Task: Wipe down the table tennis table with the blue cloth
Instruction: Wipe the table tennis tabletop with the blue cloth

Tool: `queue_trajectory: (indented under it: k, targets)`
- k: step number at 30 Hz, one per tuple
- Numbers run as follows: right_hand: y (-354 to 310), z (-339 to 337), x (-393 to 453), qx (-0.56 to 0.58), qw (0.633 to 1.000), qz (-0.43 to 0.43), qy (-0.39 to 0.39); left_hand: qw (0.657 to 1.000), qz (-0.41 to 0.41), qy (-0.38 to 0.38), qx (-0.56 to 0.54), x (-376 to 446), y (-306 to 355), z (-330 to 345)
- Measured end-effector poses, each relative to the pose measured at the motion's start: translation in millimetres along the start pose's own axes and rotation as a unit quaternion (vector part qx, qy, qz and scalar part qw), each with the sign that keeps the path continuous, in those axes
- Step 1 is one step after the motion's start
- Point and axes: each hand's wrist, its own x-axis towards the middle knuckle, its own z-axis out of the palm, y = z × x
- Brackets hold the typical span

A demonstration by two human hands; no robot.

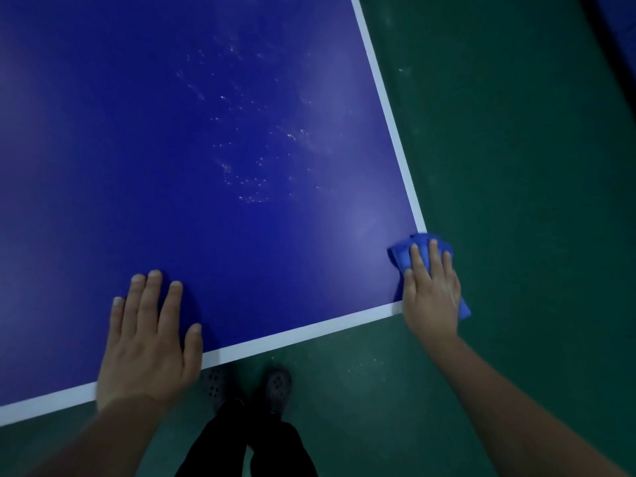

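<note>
Right hand [432, 287] presses flat on blue cloth [401, 253] at table [206, 132] corner; left hand [148, 339] lies spread, holding nothing.

My left hand [148, 339] lies flat at seven o'clock on the table [172, 149], and my right hand [432, 290] presses the blue cloth [402, 253] onto the corner at four o'clock. Between them the blue surface lies open, and so does everything from nine through one o'clock. Only pale specks [254, 160] lie near the centre.
</note>
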Motion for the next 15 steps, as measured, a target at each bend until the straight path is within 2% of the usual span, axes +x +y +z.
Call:
queue_trajectory:
  k: [4, 9, 15]
  targets:
    - [-23.4, 2.4, -8.8, 0.010, 0.998, 0.057, 0.023, 1.000, 0.003, -0.002, 0.006, 0.2, -2.2, 1.0]
    - [-124.5, 9.3, -31.6, -0.005, 0.993, -0.117, 0.033, 1.000, 0.005, 0.007, 0.006, 1.0, -4.2, 4.4]
    - [-255.9, 12.7, -24.4, 0.034, 0.955, -0.293, -0.001, 0.998, -0.032, 0.037, -0.028, -0.6, -5.9, 8.7]
